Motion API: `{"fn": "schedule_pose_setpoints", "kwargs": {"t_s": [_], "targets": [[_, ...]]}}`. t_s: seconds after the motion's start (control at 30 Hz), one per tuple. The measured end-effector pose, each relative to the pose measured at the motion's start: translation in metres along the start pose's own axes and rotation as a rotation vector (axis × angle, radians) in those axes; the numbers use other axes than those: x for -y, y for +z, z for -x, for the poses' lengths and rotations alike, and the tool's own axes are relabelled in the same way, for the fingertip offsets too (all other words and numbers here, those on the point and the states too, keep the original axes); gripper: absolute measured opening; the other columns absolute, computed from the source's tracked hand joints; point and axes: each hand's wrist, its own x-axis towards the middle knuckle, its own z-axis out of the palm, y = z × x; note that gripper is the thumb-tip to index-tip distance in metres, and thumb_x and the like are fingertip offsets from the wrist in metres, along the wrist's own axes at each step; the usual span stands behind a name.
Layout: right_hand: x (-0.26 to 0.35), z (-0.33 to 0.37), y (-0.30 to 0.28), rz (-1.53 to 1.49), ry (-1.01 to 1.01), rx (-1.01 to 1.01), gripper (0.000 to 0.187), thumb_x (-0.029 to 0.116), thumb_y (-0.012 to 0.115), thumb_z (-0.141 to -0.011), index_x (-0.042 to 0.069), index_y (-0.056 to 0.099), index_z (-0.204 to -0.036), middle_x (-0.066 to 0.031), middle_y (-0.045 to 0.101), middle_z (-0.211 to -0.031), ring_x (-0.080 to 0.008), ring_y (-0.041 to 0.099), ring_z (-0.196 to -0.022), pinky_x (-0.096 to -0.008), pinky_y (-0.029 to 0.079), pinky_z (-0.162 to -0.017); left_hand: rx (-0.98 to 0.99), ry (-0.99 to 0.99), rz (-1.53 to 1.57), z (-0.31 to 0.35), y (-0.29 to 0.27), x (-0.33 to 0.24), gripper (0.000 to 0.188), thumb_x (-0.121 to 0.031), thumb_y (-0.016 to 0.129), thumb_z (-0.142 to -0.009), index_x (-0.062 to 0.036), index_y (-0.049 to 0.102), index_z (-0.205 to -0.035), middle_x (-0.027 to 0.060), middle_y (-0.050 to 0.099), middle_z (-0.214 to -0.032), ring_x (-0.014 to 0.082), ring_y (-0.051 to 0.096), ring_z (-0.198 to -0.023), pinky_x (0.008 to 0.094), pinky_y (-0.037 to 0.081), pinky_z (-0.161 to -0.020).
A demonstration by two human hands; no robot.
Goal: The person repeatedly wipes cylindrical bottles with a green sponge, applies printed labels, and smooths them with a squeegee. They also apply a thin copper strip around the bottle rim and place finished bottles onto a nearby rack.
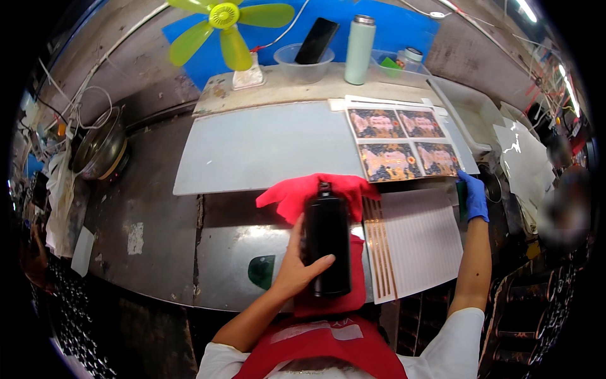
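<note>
A black bottle (328, 252) with a narrow neck is in my bare left hand (302, 258), its fingers wrapped round the left side and thumb across the front. Behind its neck lies a crumpled pink-red cloth (287, 194), and more red fabric shows under its lower end. My right hand (475, 197), in a blue glove, is closed at the table's right side, on a flat dark green piece (463, 197). Close by the glove is a printed sheet with four dark floral panels (386, 163). A similar dark green rounded piece (261, 271) lies left of the bottle.
A pale board (265, 151) spans the metal table (221, 240). White striped sheets (423, 243) with copper-coloured strips lie right of the bottle. Along the back stand a yellow-green fan (224, 18), a clear bowl (304, 66) holding a phone, and a mint flask (360, 54). A white tub (451, 95) sits right.
</note>
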Motion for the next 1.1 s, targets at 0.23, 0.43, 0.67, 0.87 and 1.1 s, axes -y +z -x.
{"fn": "schedule_pose_setpoints", "kwargs": {"t_s": [0.23, 0.43, 0.67, 0.87, 1.1], "targets": [[0.01, 0.014, 0.017, -0.051, 0.008, -0.049, 0.035, 0.02, 0.075, -0.072, 0.002, 0.065, -0.1, -0.0027, 0.063, -0.081, -0.0112, 0.056, -0.062, -0.0235, 0.045, -0.056, 0.023, -0.031, 0.018, -0.012, -0.005, -0.002, 0.094, -0.013, 0.074, -0.072, -0.0025, 0.011, -0.142, 0.0169, 0.037, -0.133, 0.0246, 0.042, -0.121, 0.0353, 0.034, -0.1], [-0.006, -0.001, 0.001, 0.087, -0.155, -0.137, 0.024, 0.019, 0.075, -0.069, 0.001, 0.067, -0.082, -0.0042, 0.064, -0.074, -0.014, 0.057, -0.06, -0.0254, 0.044, -0.057, -0.063, 0.007, -0.108, 0.009, -0.007, -0.014, 0.095, -0.016, 0.076, -0.072, -0.0032, 0.012, -0.142, 0.0167, 0.039, -0.13, 0.024, 0.044, -0.118, 0.0343, 0.036, -0.099], [0.051, 0.066, 0.047, 0.703, -0.688, -0.376, 0.022, 0.022, 0.069, -0.073, 0.002, 0.062, -0.077, -0.0073, 0.062, -0.065, -0.0143, 0.055, -0.057, -0.0293, 0.045, -0.058, -0.027, -0.002, -0.256, -0.01, -0.01, 0.005, 0.107, -0.028, 0.081, -0.065, -0.0017, 0.011, -0.141, 0.0185, 0.045, -0.124, 0.0242, 0.046, -0.116, 0.0339, 0.037, -0.096], [0.09, 0.116, 0.066, 0.545, -0.969, -0.241, 0.013, 0.014, 0.068, -0.077, 0.003, 0.061, -0.08, -0.0024, 0.061, -0.066, -0.008, 0.053, -0.058, -0.0247, 0.045, -0.058, -0.065, -0.011, -0.053, -0.001, -0.004, 0.001, 0.109, -0.019, 0.079, -0.068, -0.0051, 0.001, -0.143, 0.0171, 0.041, -0.13, 0.0261, 0.043, -0.12, 0.0359, 0.037, -0.097], [0.113, 0.144, 0.08, 0.255, -0.806, -0.02, 0.007, 0.008, 0.067, -0.078, 0.003, 0.064, -0.082, 0.0031, 0.06, -0.07, -0.0022, 0.047, -0.056, -0.0176, 0.039, -0.052, -0.162, 0.091, -0.499, -0.001, 0.004, -0.007, 0.103, -0.028, 0.075, -0.071, 0.0038, 0.007, -0.141, 0.0227, 0.037, -0.132, 0.0274, 0.039, -0.123, 0.035, 0.031, -0.102]]}}
